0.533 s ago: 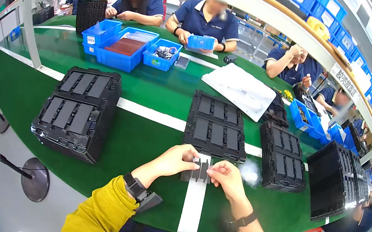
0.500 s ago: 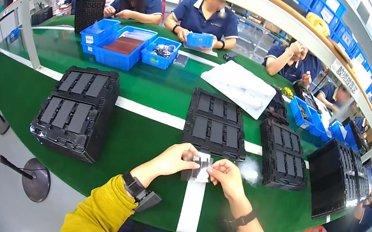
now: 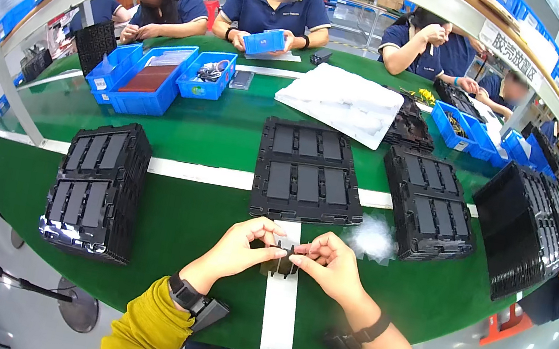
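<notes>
My left hand (image 3: 242, 251) is closed in a pinch on the left edge of a small dark flat part (image 3: 282, 267) with short prongs along its top. From the other side my right hand (image 3: 332, 266) grips the same part between thumb and fingertips. The fingertips cover much of its upper edge. Both hands hold it above a white stripe (image 3: 278, 326) on the green table. Just beyond lies a black tray (image 3: 312, 167) with dark grey rectangular pieces in its slots. Crumpled clear film (image 3: 372, 239) lies right of the hands.
Stacked black trays stand at left (image 3: 93, 189) and right (image 3: 428, 203), with a taller stack (image 3: 517, 233) farther right. Blue bins (image 3: 153, 90) and a white foam sheet (image 3: 339, 103) lie farther back. Across the table, a person (image 3: 273, 14) holds a blue box (image 3: 265, 42).
The white sheet that showed over the part between my hands is no longer visible there. My fingers have shifted their grip along the part's upper edge. The whole view has turned slightly.
</notes>
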Demonstrator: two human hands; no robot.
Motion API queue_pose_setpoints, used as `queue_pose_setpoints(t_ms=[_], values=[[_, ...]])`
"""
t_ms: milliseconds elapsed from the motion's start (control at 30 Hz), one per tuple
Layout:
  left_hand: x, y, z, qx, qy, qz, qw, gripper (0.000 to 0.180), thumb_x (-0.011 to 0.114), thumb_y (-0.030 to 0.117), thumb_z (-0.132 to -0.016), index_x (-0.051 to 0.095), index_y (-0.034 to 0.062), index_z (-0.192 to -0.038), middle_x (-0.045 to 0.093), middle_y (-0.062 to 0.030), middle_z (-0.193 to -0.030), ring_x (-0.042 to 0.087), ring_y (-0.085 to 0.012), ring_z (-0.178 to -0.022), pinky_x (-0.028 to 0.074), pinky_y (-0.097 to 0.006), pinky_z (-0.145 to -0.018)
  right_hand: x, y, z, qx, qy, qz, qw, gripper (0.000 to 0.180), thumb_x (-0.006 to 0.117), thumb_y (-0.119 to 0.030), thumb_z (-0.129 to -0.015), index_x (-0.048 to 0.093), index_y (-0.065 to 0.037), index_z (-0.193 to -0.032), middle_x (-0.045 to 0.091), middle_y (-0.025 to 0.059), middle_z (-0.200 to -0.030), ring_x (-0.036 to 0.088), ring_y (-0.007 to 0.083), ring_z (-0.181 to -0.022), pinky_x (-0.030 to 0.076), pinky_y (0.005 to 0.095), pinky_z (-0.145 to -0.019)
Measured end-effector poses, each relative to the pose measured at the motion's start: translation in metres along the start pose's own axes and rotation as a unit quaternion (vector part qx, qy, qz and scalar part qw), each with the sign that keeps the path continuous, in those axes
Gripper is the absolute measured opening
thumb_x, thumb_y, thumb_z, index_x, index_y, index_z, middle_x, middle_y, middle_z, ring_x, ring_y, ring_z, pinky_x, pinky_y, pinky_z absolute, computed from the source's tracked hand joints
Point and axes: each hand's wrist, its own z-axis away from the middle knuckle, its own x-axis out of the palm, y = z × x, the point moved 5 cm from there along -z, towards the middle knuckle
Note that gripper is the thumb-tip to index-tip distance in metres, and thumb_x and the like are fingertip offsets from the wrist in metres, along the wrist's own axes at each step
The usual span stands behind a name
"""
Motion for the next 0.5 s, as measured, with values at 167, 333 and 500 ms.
queue_pose_setpoints(t_ms=[167, 333, 500], values=[[0.0051, 0.004, 0.0028, 0.002, -0.015, 0.007, 1.0, 0.027, 0.067, 0.004, -0.076, 0.057, 0.0029, -0.102, 0.048, 0.0052, -0.069, 0.047, -0.0038, -0.068, 0.041, -0.019, -0.065, 0.0028, 0.001, 0.0014, 0.032, -0.013, -0.015, 0.999, 0.027, 0.07, -0.007, -0.075, 0.043, -0.005, -0.079, 0.065, 0.0111, -0.086, 0.059, 0.008, -0.072, 0.048, 0.0224, -0.06], [0.0021, 0.0054, 0.0016, 0.021, 0.0, 0.023, 1.0, 0.031, 0.068, 0.002, -0.076, 0.056, 0.0031, -0.104, 0.048, 0.0053, -0.07, 0.047, -0.0037, -0.07, 0.041, -0.02, -0.068, 0.0021, -0.0025, -0.0013, 0.021, -0.01, -0.089, 0.996, 0.024, 0.068, -0.006, -0.078, 0.044, -0.005, -0.08, 0.065, 0.0091, -0.082, 0.058, 0.0074, -0.07, 0.048, 0.0223, -0.058], [-0.0042, 0.0084, 0.0008, 0.044, 0.048, -0.008, 0.998, 0.032, 0.066, -0.001, -0.075, 0.054, 0.0022, -0.105, 0.052, 0.0034, -0.072, 0.05, -0.005, -0.07, 0.042, -0.021, -0.068, -0.0022, -0.0014, -0.0032, 0.085, -0.013, -0.079, 0.993, 0.013, 0.061, -0.005, -0.082, 0.049, -0.004, -0.089, 0.065, 0.0107, -0.086, 0.061, 0.0124, -0.068, 0.046, 0.0217, -0.057]])
